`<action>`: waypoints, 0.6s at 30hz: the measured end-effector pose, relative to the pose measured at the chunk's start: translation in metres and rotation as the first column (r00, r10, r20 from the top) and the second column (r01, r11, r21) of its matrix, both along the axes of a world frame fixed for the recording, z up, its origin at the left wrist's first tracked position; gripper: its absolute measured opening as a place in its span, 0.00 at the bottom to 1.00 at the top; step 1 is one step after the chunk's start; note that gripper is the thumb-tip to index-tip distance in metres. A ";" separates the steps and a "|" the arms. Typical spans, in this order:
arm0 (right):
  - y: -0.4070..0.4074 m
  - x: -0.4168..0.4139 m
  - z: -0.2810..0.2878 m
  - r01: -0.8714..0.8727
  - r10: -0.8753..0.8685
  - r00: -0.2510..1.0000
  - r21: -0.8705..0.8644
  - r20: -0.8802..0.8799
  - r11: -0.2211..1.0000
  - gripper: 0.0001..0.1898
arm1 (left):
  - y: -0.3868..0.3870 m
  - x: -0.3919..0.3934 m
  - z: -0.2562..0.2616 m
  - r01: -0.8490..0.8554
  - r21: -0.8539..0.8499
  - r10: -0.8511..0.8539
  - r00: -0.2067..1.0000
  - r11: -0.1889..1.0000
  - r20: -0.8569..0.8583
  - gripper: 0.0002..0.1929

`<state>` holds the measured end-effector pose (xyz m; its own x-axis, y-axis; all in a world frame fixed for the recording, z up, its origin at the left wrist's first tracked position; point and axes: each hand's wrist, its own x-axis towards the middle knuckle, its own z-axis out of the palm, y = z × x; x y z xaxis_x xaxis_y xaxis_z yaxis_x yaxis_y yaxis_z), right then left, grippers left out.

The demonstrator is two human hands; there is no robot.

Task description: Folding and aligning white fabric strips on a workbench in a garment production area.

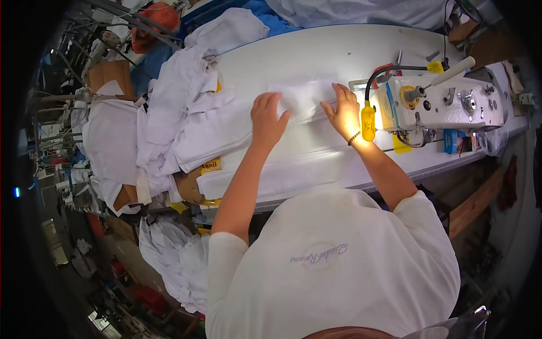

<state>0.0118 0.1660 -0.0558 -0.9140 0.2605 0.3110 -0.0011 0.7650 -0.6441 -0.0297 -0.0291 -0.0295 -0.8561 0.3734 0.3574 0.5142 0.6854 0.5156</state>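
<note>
A piece of white fabric [302, 99] lies on the white sewing table [309, 51] between my hands. My left hand [268, 116] rests at its left side, palm down, thumb apart from the fingers. On the right side, my right hand [344, 112] is spread over the fabric's edge, lit by a yellow-cased lamp [368, 123] beside the wrist. Neither hand visibly grips the cloth. Just right of my right hand stands a white industrial sewing machine [444, 104]. More folded white fabric [271, 178] lies along the table's front edge.
Heaped white garments [178, 110] cover the table's left end. A blue box [451, 141] sits by the machine's near side, and scissors-like metal tools [399, 57] lie behind it. White cloth [178, 258] hangs below the table at left. A blue-lined bin [271, 17] holds cloth at the back.
</note>
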 end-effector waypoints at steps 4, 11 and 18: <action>-0.004 -0.005 -0.007 0.025 -0.024 0.993 -0.005 0.113 1.000 0.28 | 0.022 -0.027 -0.007 -0.032 -0.231 0.067 0.987 0.973 0.148 0.17; -0.002 -0.006 -0.015 0.069 -0.065 0.994 -0.047 0.085 0.996 0.31 | 0.021 -0.025 -0.007 0.010 -0.114 -0.017 0.998 0.993 -0.062 0.11; 0.000 -0.011 -0.011 0.112 -0.099 0.992 -0.177 0.080 0.978 0.25 | 0.032 -0.017 0.005 0.017 -0.042 -0.020 0.997 0.999 -0.074 0.10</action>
<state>0.0008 0.1665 -0.0668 -0.8961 0.4029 0.1861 0.1236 0.6292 -0.7673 -0.0464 0.0024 -0.0246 -0.8205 0.4047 0.4037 0.5629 0.6952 0.4471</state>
